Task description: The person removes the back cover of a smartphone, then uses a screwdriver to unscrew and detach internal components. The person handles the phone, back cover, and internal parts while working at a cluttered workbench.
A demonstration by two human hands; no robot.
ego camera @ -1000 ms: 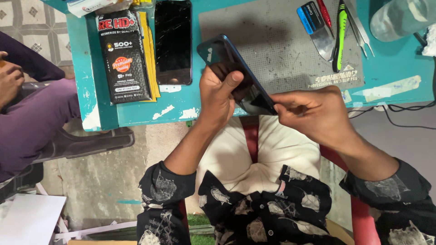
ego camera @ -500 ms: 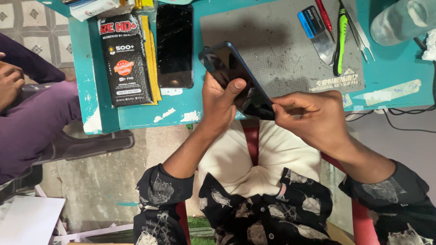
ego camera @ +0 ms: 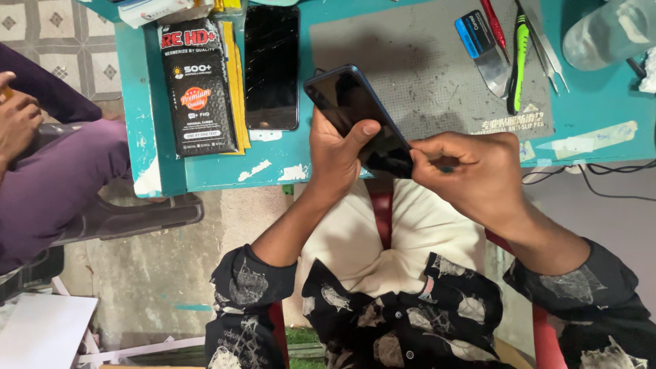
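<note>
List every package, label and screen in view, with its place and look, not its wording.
Phone: held over the table's near edge in the left hand, right hand pinching its lower end; dark blank screen, blue rim.
Cracked screen panel: flat on the teal table, left of the grey mat; black rectangle.
Black package: left of that panel; tall, with red and orange badges.
Blue card: on the mat; small rectangle.

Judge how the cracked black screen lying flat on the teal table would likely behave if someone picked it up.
The cracked screen looks thin and flat, so it is probably light and might flex slightly. The fine cracks across its glass suggest it is fragile and could shed slivers under pressure. Lying flush on the table, its glossy face likely gives little grip, so lifting by an edge seems safer.
</note>
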